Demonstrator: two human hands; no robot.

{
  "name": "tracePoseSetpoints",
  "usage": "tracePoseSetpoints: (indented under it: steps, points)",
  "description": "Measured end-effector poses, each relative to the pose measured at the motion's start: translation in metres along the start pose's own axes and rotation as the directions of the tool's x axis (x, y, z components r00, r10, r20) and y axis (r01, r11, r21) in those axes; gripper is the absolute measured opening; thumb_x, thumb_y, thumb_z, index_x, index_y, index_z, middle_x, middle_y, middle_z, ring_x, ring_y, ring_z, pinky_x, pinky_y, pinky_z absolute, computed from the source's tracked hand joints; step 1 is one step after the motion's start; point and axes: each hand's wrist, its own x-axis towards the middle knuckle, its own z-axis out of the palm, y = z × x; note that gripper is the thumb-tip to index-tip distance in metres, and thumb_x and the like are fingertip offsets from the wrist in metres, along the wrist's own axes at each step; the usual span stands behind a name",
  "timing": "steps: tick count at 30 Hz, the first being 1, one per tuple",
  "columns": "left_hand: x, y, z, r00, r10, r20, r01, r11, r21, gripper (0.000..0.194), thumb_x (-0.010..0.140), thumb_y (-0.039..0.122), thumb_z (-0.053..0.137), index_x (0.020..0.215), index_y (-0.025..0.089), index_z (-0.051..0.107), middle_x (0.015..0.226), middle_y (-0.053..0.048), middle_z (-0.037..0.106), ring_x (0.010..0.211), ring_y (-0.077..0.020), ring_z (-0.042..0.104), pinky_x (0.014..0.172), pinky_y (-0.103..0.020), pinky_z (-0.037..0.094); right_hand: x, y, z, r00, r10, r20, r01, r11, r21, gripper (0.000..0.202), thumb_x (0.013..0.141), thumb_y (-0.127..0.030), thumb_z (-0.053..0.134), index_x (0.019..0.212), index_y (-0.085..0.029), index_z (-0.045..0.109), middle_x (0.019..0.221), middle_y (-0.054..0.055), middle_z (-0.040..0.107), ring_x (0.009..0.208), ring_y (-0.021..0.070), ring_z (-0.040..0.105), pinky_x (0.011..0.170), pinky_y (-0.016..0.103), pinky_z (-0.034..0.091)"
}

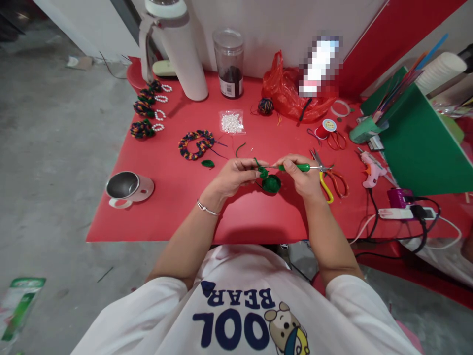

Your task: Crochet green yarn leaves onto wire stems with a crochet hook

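Between the thumb and fingers of my left hand (pixel 238 176) is a small piece of green crochet (pixel 263 172). My right hand (pixel 301 176) is closed around the green handle of a crochet hook (pixel 303 167), whose thin tip points left and meets the green piece. Just below, a ball of dark green yarn (pixel 271 184) rests on the red table. A crocheted green leaf (pixel 207 163) and a multicoloured crocheted ring (pixel 195 144) lie left of my hands. Scissors with yellow and orange handles (pixel 326 180) lie beside my right hand.
A mug (pixel 129 188) stands at the left, with a tall white bottle (pixel 185 54) and a clear jar (pixel 229 64) behind. Beads in a bag (pixel 232 122) lie mid-table. A red plastic bag (pixel 284 93) sits at the back; a pink glue gun (pixel 371 167) and power strip (pixel 397 213) are right.
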Motion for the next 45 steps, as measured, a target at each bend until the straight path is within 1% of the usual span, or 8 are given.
tracePoseSetpoints:
  steps: [4,8,12,16,20,32,40,45]
  points:
    - [0.0007,-0.0006,0.0016,0.999,0.015,-0.040,-0.013,0.999,0.053,0.028,0.063,0.029,0.091,0.086,0.015,0.082,0.067,-0.002,0.068,0.053,-0.0072,0.047,0.048,-0.022,0.030,0.0015,0.0019,-0.0003,1.000,0.000,-0.026,0.000,1.000,-0.001,0.029,0.092,-0.056,0.073,0.086,-0.029,0.081,0.084,0.000,0.081,0.080,0.0179,0.074,0.079,0.034,0.061]
    - [0.0039,-0.0034,0.0027,0.993,0.046,-0.107,-0.039,0.997,0.064,0.024,0.064,0.030,0.089,0.081,0.016,0.080,0.064,-0.002,0.066,0.051,-0.0069,0.045,0.048,-0.022,0.028,0.0019,0.0020,-0.0004,0.999,0.004,-0.045,-0.005,1.000,-0.016,0.029,0.092,-0.055,0.073,0.085,-0.028,0.081,0.084,0.000,0.081,0.080,0.0176,0.074,0.080,0.034,0.061]
    - [0.0049,-0.0034,0.0052,0.981,0.097,-0.166,-0.085,0.994,0.075,0.019,0.064,0.030,0.089,0.075,0.017,0.079,0.067,-0.002,0.068,0.055,-0.0082,0.049,0.051,-0.024,0.034,0.0024,0.0009,-0.0025,0.997,0.003,-0.079,-0.006,0.999,-0.031,0.029,0.092,-0.055,0.074,0.085,-0.028,0.081,0.085,0.000,0.081,0.082,0.0181,0.075,0.081,0.034,0.061]
    - [0.0040,-0.0031,0.0071,0.980,0.128,-0.151,-0.114,0.989,0.097,0.017,0.065,0.029,0.088,0.075,0.017,0.081,0.071,-0.003,0.071,0.061,-0.0103,0.054,0.056,-0.025,0.041,0.0025,0.0001,-0.0035,0.997,-0.018,-0.080,0.016,1.000,-0.018,0.027,0.092,-0.053,0.074,0.085,-0.028,0.081,0.085,0.000,0.081,0.082,0.0176,0.075,0.080,0.033,0.061]
    - [0.0042,-0.0050,0.0059,0.983,0.129,-0.132,-0.113,0.986,0.120,0.018,0.067,0.031,0.088,0.078,0.018,0.082,0.073,-0.003,0.072,0.063,-0.0108,0.055,0.058,-0.025,0.042,0.0018,0.0000,-0.0021,0.999,-0.011,-0.042,0.010,0.999,-0.031,0.026,0.093,-0.052,0.073,0.086,-0.029,0.082,0.085,-0.001,0.081,0.081,0.0175,0.075,0.081,0.034,0.061]
    - [0.0039,-0.0068,0.0041,0.986,0.120,-0.119,-0.108,0.988,0.108,0.025,0.065,0.032,0.092,0.082,0.016,0.082,0.076,-0.004,0.074,0.067,-0.0116,0.059,0.064,-0.026,0.045,0.0007,-0.0010,-0.0028,1.000,-0.018,0.001,0.018,0.999,-0.048,0.027,0.093,-0.053,0.072,0.086,-0.029,0.081,0.085,-0.001,0.081,0.082,0.0177,0.075,0.081,0.034,0.060]
    - [0.0041,-0.0064,0.0045,0.986,0.142,-0.092,-0.132,0.986,0.106,0.026,0.066,0.036,0.094,0.080,0.018,0.082,0.075,-0.003,0.072,0.065,-0.0103,0.055,0.063,-0.026,0.044,0.0015,-0.0040,-0.0057,1.000,-0.006,0.006,0.007,0.999,-0.052,0.025,0.094,-0.050,0.072,0.087,-0.028,0.082,0.085,-0.001,0.081,0.082,0.0170,0.075,0.081,0.033,0.060]
    - [0.0041,-0.0049,0.0049,0.988,0.120,-0.100,-0.112,0.990,0.086,0.029,0.063,0.038,0.095,0.078,0.018,0.081,0.074,-0.003,0.070,0.064,-0.0115,0.054,0.060,-0.027,0.043,0.0013,-0.0031,-0.0065,1.000,0.002,-0.005,-0.002,0.998,-0.062,0.027,0.093,-0.052,0.073,0.085,-0.028,0.081,0.084,0.000,0.081,0.081,0.0179,0.075,0.081,0.034,0.060]
